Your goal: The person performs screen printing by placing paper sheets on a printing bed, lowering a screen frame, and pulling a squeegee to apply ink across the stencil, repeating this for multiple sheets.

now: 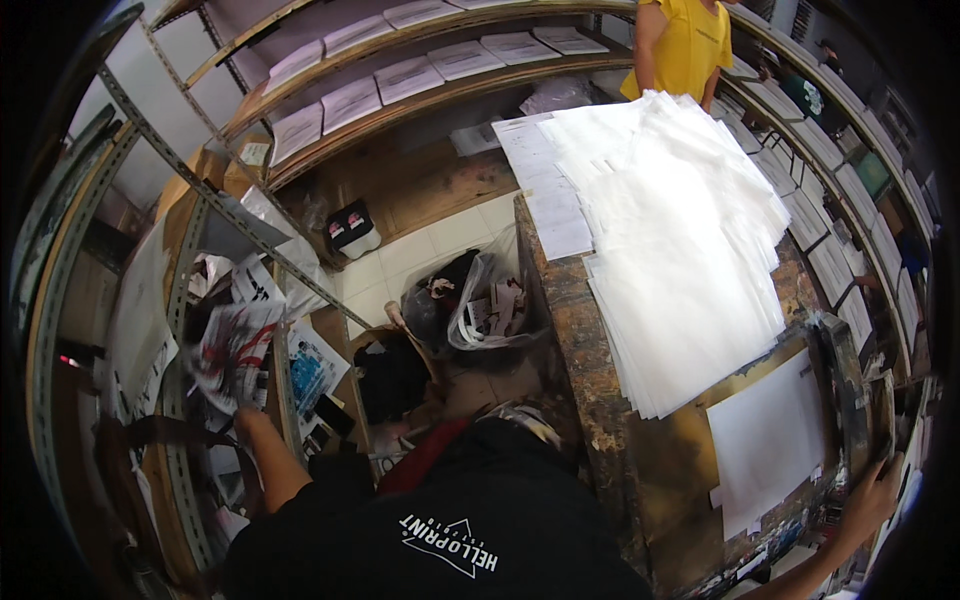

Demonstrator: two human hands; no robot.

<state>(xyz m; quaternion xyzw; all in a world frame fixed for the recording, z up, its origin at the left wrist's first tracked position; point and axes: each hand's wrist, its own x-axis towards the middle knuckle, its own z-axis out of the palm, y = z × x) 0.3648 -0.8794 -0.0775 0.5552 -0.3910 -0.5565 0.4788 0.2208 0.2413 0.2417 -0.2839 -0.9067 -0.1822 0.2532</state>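
My left hand (pixel 246 418) is at the shelf on the left, smeared by motion. A crumpled printed sheet (pixel 238 345) with red and black marks is blurred along with it and appears to be in its grip; the fingers are hidden. On the far right, my right hand (pixel 872 495) has its fingers closed round the lower edge of a raised, dark-edged frame (pixel 880 415). Beside that frame, a white sheet (pixel 765 440) lies on the printing board (pixel 675 465), held at its edges by small tabs of tape.
A large fanned stack of thin white sheets (pixel 680 240) covers much of the worn table (pixel 590 370). Plastic bags of scraps (pixel 490 310) stand on the tiled floor. Shelves (pixel 420 95) with paper line the back. A person in a yellow shirt (pixel 685 50) stands beyond the table.
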